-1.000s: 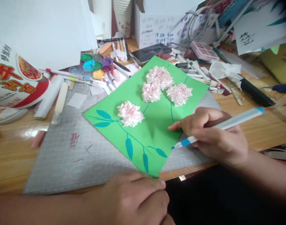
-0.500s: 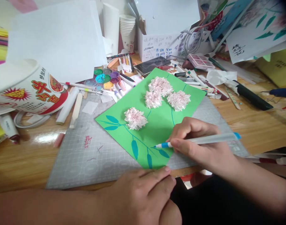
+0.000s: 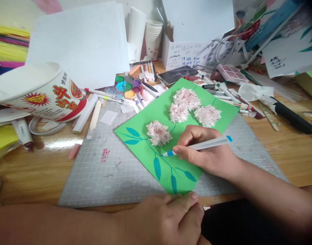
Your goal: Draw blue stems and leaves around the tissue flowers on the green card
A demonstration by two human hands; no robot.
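A blue-tipped marker is pinched in my right hand. Its tip touches a painted stem on the green sheet. Several ruffled pale pink paper flowers sit raised on this sheet. Teal leaves and thin stems are drawn around them, and my right hand covers part of the drawing. At the sheet's lower corner my left hand rests, fingers stretched out to the right, holding nothing that I can see. Under the sheet lies a grey cutting mat.
On the left stands a large noodle tub with a white sheet behind it. A paint palette, a phone, paper cups and a white box line the back. Loose markers and a black-handled tool lie to the right.
The marker tip has moved up and left along the stem with my right hand, to just below the lowest flower. My left hand stays by the sheet's corner. The view has shifted slightly.
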